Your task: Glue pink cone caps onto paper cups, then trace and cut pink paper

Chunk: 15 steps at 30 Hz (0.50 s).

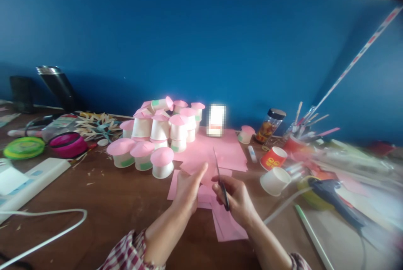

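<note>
My left hand (188, 189) is closed on a piece of pink paper (193, 168), its thumb lying along the top. In my right hand (238, 199) is a pair of scissors (221, 181) with a dark handle, the blade pointing away from me beside the paper. Whether the blades touch the paper I cannot tell. More pink sheets (233, 152) lie flat behind my hands, and loose pink pieces (228, 226) lie under them. To the left stand several white paper cups with pink cone tops (161, 161), some stacked.
A lit phone (216, 119), blurred out, leans at the back. On the right are a red cup (273, 158), a white cup (276, 181), a jar (270, 125) and a glue gun (341, 203). A power strip (40, 179) and white cable (59, 230) lie left.
</note>
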Motion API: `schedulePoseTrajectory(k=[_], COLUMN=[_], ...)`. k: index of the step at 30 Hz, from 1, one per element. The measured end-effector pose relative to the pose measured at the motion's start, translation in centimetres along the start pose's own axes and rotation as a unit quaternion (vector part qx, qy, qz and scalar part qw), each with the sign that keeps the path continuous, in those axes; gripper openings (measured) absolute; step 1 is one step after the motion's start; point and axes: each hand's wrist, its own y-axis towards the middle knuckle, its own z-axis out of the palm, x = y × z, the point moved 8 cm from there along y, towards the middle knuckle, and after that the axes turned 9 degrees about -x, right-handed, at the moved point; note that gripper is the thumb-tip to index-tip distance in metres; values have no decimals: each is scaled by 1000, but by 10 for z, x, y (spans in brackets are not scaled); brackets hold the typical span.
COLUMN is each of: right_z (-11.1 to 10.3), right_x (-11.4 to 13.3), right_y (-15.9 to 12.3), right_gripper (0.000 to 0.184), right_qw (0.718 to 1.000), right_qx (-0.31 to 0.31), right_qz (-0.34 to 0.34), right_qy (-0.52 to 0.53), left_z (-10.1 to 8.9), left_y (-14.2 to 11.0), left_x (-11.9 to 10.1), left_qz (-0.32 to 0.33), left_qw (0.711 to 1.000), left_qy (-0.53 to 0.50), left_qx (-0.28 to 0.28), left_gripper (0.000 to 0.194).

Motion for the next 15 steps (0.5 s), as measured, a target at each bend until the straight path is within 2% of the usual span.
schedulePoseTrajectory(k=[4, 10, 15], right_z=[-1, 0, -1], right_x=[-2, -2, -2], right_y=[0, 1, 1], right_gripper=[43, 42, 41], right_qw=[1000, 1000, 1000], right_qx=[1, 9, 10], right_qz=[2, -5, -5], right_qy=[2, 27, 25], left_z=[-2, 9, 9], left_y=[-1, -4, -3], left_x=[0, -6, -6], left_qz=[-2, 29, 23], left_qw=[999, 998, 998], left_qy=[48, 38, 22], left_qx=[-15, 47, 52], left_gripper=[47, 43, 40])
